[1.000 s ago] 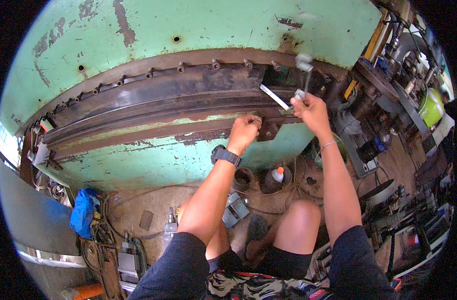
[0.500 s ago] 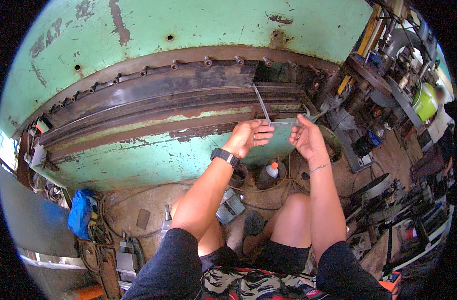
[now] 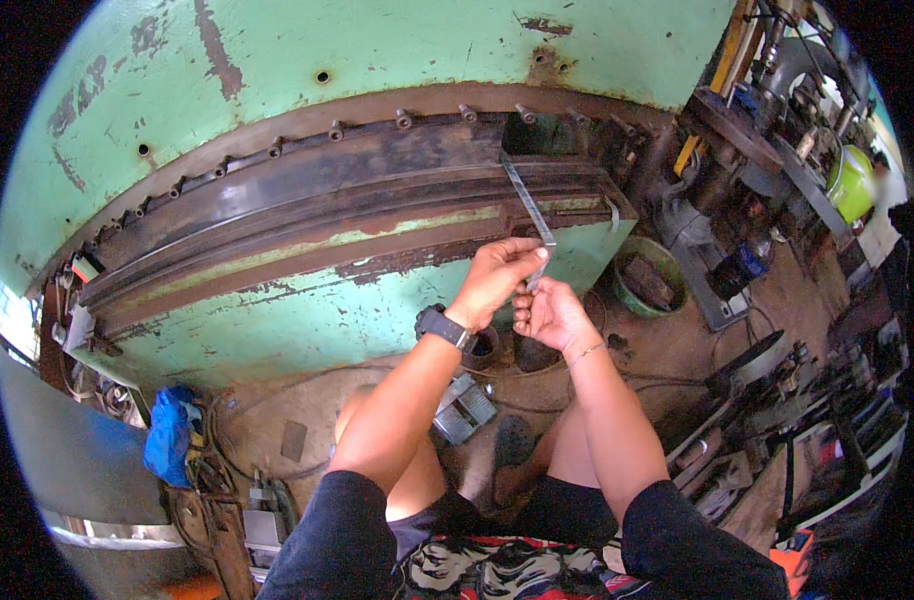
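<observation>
A narrow bent metal strip (image 3: 529, 203) reaches out of the long slot of a green press brake (image 3: 277, 310) toward me. Its far end lies on the dark die rail (image 3: 357, 205). The near part folds sharply at a corner and points down between my hands. My left hand (image 3: 494, 284), with a dark watch on its wrist, is closed on the strip at the corner, thumb on top. Just below and to the right, my right hand (image 3: 554, 314) pinches the strip's folded end between curled fingers. The fingers partly hide that end.
A green bucket (image 3: 649, 278) with dark contents stands right of the machine. Cables and a grey slotted metal block (image 3: 464, 408) lie on the floor near my feet. A blue bag (image 3: 171, 437) sits at left. Machinery and metal parts crowd the right side.
The strip's folded part has swung from pointing right to pointing down toward me. My right hand has moved left and down with it, close to my left hand, which now grips the corner.
</observation>
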Action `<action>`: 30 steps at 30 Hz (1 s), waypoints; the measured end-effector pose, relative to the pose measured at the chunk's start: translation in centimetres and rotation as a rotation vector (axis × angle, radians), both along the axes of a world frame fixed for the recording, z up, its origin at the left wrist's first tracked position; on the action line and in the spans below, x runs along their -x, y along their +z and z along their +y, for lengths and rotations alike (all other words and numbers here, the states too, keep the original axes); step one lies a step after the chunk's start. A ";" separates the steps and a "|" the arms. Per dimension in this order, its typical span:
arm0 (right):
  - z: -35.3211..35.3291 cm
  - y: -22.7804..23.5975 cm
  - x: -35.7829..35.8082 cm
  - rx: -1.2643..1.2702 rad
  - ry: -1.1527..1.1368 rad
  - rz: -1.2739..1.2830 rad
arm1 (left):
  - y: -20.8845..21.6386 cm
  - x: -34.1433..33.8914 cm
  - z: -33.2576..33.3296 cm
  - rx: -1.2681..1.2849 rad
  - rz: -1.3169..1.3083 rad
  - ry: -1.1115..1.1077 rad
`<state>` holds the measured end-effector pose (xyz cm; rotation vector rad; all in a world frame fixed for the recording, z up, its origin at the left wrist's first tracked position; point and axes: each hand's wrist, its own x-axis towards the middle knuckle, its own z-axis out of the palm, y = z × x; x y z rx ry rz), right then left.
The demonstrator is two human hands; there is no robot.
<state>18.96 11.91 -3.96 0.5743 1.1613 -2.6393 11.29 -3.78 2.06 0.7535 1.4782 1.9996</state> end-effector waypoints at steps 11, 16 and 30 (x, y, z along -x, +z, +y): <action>-2.9 -0.1 0.5 -1.136 -0.494 0.475 | -1.1 0.2 1.5 0.014 0.350 0.393; -3.3 -0.2 2.5 -0.998 -0.390 0.566 | 0.0 1.2 1.1 -0.053 0.274 0.411; -3.7 -1.8 9.6 -0.954 -0.426 0.588 | 0.0 6.1 1.2 0.035 0.330 0.509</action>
